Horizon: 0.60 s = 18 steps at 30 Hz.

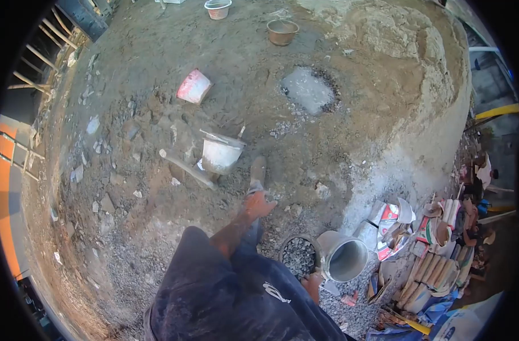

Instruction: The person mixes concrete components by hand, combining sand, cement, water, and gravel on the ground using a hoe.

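Note:
My left hand (260,203) hangs in front of my leg, above my boot, with its fingers apart and nothing in them. Low on the right, my right hand (312,284) is at the near side of a bucket filled with gravel (298,257). Its fingers are mostly hidden, so its grip cannot be made out. Right beside the gravel stands a grey bucket (327,245), its open mouth tilted toward me. Ahead of my left hand sits a whitish bucket (221,156) with something laid across its rim.
A pink-white bucket (194,87) lies tipped on the dirt. Farther off are a brown tub (282,32) and another light tub (218,8). A grey wet patch (309,90) has gravel round it. Torn sacks (390,224) and stacked rubble (435,270) line the right.

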Each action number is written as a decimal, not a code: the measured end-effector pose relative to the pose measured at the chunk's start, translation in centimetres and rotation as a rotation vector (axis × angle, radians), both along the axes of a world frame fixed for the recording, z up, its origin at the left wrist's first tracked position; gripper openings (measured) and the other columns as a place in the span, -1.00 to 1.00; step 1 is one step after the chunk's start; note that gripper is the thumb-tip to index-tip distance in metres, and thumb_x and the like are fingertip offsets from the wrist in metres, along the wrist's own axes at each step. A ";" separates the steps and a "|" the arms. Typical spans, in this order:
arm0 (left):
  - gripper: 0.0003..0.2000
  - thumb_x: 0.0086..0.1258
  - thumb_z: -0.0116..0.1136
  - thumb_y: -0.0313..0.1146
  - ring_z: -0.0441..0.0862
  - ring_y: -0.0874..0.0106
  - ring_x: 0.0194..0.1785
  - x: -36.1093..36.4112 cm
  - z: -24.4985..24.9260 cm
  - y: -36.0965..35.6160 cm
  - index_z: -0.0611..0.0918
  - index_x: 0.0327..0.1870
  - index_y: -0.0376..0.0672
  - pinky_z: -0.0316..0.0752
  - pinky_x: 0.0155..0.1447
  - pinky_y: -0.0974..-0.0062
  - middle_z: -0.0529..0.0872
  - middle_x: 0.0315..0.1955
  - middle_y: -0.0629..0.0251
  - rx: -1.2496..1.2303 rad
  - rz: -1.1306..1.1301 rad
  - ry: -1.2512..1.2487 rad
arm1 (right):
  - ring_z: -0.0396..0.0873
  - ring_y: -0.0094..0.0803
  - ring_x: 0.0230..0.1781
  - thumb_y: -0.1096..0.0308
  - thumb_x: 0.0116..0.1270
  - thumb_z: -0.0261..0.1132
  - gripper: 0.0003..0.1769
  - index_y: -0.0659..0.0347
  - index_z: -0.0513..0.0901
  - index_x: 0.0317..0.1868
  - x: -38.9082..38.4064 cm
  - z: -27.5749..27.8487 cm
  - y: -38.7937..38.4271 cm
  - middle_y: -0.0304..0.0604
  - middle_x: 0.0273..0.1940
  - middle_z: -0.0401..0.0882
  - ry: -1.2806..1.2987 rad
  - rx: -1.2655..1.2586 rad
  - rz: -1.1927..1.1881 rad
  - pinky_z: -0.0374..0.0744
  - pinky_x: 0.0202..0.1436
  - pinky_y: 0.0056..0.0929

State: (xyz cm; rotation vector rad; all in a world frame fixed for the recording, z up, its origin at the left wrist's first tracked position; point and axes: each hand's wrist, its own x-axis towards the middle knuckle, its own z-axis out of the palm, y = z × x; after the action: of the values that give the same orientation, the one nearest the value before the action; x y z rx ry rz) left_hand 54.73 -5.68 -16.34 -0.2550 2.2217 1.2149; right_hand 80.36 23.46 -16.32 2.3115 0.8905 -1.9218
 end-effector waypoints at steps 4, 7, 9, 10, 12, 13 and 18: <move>-0.17 -0.05 0.21 0.02 0.21 0.14 0.26 -5.7 -4.6 5.6 0.20 0.21 -0.34 0.16 0.28 0.33 0.28 0.17 -0.07 -0.034 -0.118 -0.175 | 0.37 -0.37 -0.70 0.35 0.06 0.22 -0.79 0.24 0.47 -0.29 -9.6 1.8 0.8 -0.20 -0.62 0.41 0.267 0.390 0.814 0.42 -0.54 -0.33; -0.24 -0.01 0.20 0.00 0.35 0.08 0.14 -9.2 -5.7 7.1 0.24 0.16 -0.31 0.26 0.19 0.28 0.40 0.06 -0.08 -0.018 -0.274 -0.261 | 0.33 -0.40 -0.72 0.33 0.06 0.21 -0.79 0.34 0.47 -0.45 -21.6 10.0 -1.9 -0.16 -0.66 0.41 0.042 0.433 0.824 0.38 -0.54 -0.34; -0.32 0.03 0.17 0.02 0.40 0.07 0.07 -11.0 -5.1 7.6 0.31 0.09 -0.29 0.30 0.11 0.25 0.46 -0.03 -0.08 -0.010 -0.165 -0.262 | 0.26 -0.41 -0.74 0.27 0.09 0.21 -0.68 0.35 0.39 -0.62 -27.3 12.9 -2.0 -0.18 -0.73 0.31 0.059 0.601 1.182 0.31 -0.57 -0.33; -0.39 0.06 0.15 0.03 0.45 0.06 0.00 -12.1 -4.5 7.4 0.38 0.01 -0.27 0.33 0.04 0.22 0.52 -0.12 -0.08 -0.016 -0.046 -0.249 | 0.26 -0.41 -0.74 0.27 0.09 0.21 -0.68 0.35 0.39 -0.62 -30.5 14.2 -2.2 -0.18 -0.73 0.31 0.066 0.587 1.185 0.31 -0.57 -0.33; -0.57 0.14 0.09 -0.02 0.51 0.05 -0.15 -14.1 -1.4 6.3 0.46 -0.19 -0.25 0.35 -0.05 0.23 0.59 -0.32 -0.01 -0.107 0.099 -0.110 | 0.25 -0.38 -0.73 0.21 0.11 0.22 -0.58 0.38 0.35 -0.69 -36.1 16.1 -2.8 -0.09 -0.76 0.30 0.104 0.624 1.506 0.30 -0.56 -0.33; -0.59 0.15 0.09 -0.03 0.53 0.07 -0.20 -15.5 -0.8 5.9 0.48 -0.25 -0.25 0.36 -0.07 0.24 0.59 -0.39 0.02 -0.104 0.168 -0.120 | 0.24 -0.32 -0.72 0.18 0.10 0.23 -0.57 0.38 0.34 -0.66 -38.8 16.2 -2.7 0.00 -0.73 0.31 0.093 0.683 1.641 0.29 -0.54 -0.33; -0.56 0.20 -0.02 0.03 0.52 0.01 -0.24 -24.1 3.0 8.6 0.52 -0.39 -0.27 0.34 -0.12 0.21 0.59 -0.44 -0.04 0.035 0.387 -0.154 | 0.31 -0.25 -0.71 0.26 0.06 0.24 -0.68 0.29 0.33 -0.60 -51.6 15.5 -4.7 -0.02 -0.71 0.32 0.383 0.756 1.880 0.30 -0.56 -0.30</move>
State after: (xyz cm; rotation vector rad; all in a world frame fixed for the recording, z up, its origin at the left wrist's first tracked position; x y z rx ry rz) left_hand 30.60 2.94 -13.32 -0.7664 2.0731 1.3780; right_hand 28.75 18.77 -0.84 0.1674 2.5549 -0.9495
